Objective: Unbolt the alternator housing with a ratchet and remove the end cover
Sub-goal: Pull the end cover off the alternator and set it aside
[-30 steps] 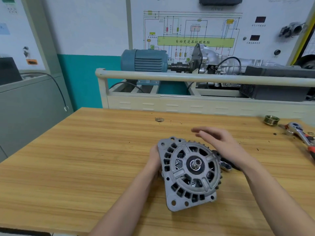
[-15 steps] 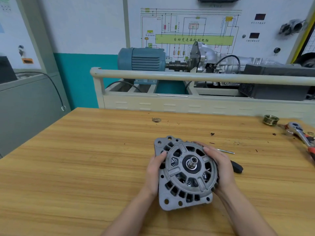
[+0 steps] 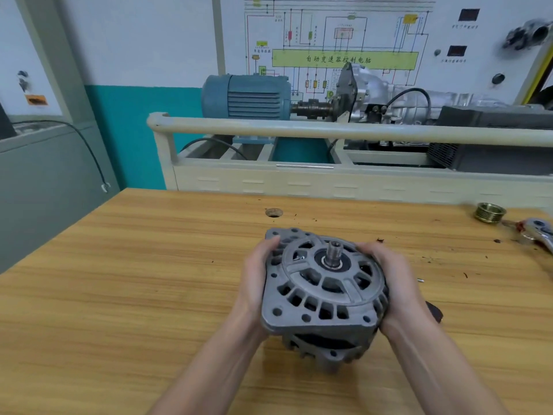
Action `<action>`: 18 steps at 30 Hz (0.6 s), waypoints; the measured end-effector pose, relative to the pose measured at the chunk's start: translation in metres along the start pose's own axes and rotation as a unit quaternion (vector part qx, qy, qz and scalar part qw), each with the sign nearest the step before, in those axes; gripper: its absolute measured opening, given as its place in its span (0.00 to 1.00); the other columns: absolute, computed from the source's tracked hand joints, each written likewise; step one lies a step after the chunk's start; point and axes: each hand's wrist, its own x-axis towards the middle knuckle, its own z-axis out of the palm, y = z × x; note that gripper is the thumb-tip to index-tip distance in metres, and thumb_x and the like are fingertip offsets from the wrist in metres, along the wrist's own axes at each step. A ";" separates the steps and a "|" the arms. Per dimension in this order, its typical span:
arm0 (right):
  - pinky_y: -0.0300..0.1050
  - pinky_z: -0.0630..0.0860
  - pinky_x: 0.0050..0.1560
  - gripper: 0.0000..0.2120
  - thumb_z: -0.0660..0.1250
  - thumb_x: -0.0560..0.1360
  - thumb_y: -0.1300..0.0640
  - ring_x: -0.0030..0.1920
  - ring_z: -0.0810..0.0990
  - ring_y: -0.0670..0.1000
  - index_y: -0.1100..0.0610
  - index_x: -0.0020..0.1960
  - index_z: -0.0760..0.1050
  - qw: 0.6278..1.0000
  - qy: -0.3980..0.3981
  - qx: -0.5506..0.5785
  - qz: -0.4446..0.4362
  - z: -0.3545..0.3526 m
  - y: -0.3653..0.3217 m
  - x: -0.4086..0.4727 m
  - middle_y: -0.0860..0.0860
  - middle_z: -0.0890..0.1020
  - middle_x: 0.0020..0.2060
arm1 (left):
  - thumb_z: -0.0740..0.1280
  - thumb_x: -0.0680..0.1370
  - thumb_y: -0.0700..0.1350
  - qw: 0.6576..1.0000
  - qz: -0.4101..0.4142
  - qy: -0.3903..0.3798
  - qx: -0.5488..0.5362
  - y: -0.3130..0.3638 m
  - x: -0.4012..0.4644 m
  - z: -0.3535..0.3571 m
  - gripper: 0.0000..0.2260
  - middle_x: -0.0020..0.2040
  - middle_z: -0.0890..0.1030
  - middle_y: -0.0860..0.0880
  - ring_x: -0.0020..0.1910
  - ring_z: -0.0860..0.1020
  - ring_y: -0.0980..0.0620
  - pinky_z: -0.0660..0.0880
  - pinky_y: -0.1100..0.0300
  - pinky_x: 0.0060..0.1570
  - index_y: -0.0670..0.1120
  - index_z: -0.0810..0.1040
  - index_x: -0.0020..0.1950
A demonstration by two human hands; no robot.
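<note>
The alternator (image 3: 324, 290) is held over the wooden tabletop (image 3: 119, 295), shaft end up. It is gripped on one side by the left hand (image 3: 257, 283) and on the other by the right hand (image 3: 392, 283), fingers curled round its rim. A ratchet (image 3: 538, 232) and pulley (image 3: 490, 212) lie at the far right.

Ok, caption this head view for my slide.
Both hands, left hand and right hand, grip the alternator over the workbench.
</note>
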 end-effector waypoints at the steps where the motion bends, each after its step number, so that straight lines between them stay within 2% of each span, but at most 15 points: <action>1: 0.52 0.77 0.43 0.12 0.63 0.76 0.56 0.35 0.81 0.57 0.62 0.43 0.81 1.000 0.006 -0.006 0.010 0.001 0.004 -0.001 0.59 0.84 0.38 | 0.62 0.71 0.48 1.000 -0.006 0.005 -0.001 -0.003 -0.001 -0.003 0.16 0.32 0.83 0.44 0.29 0.82 0.48 0.78 0.59 0.28 0.43 0.84 0.30; 5: 0.56 0.76 0.47 0.18 0.63 0.76 0.56 0.34 0.81 0.57 0.57 0.31 0.83 0.999 0.024 -0.019 0.019 0.000 0.021 -0.001 0.58 0.83 0.35 | 0.65 0.70 0.48 0.998 -0.038 0.041 0.004 -0.014 -0.001 -0.016 0.13 0.36 0.83 0.42 0.33 0.82 0.46 0.79 0.55 0.34 0.41 0.84 0.37; 11: 0.50 0.76 0.42 0.18 0.63 0.77 0.56 0.32 0.83 0.54 0.54 0.31 0.84 0.999 0.039 -0.026 0.018 -0.001 0.021 0.007 0.56 0.85 0.35 | 0.65 0.70 0.47 0.993 -0.067 0.072 0.063 -0.014 0.005 -0.020 0.12 0.33 0.83 0.45 0.30 0.81 0.48 0.78 0.58 0.30 0.45 0.84 0.31; 14: 0.51 0.77 0.44 0.15 0.64 0.77 0.57 0.35 0.83 0.55 0.57 0.36 0.84 0.998 0.048 -0.035 0.021 -0.002 0.018 0.006 0.58 0.85 0.38 | 0.62 0.78 0.44 0.989 -0.073 0.090 0.091 -0.014 0.007 -0.019 0.20 0.31 0.82 0.46 0.29 0.80 0.48 0.77 0.58 0.33 0.46 0.83 0.28; 16: 0.53 0.78 0.48 0.10 0.64 0.77 0.59 0.40 0.84 0.57 0.61 0.44 0.83 0.997 0.068 -0.035 0.016 -0.002 0.017 0.005 0.59 0.85 0.41 | 0.60 0.79 0.40 0.986 -0.033 0.106 0.122 -0.015 0.008 -0.016 0.21 0.30 0.80 0.46 0.29 0.78 0.47 0.74 0.56 0.34 0.46 0.81 0.28; 18: 0.54 0.79 0.50 0.10 0.63 0.77 0.62 0.44 0.84 0.59 0.62 0.48 0.82 0.996 0.085 -0.035 -0.004 -0.002 0.016 0.005 0.58 0.85 0.43 | 0.60 0.78 0.38 0.985 -0.006 0.119 0.122 -0.016 0.006 -0.013 0.20 0.28 0.77 0.47 0.27 0.76 0.49 0.73 0.57 0.32 0.46 0.77 0.26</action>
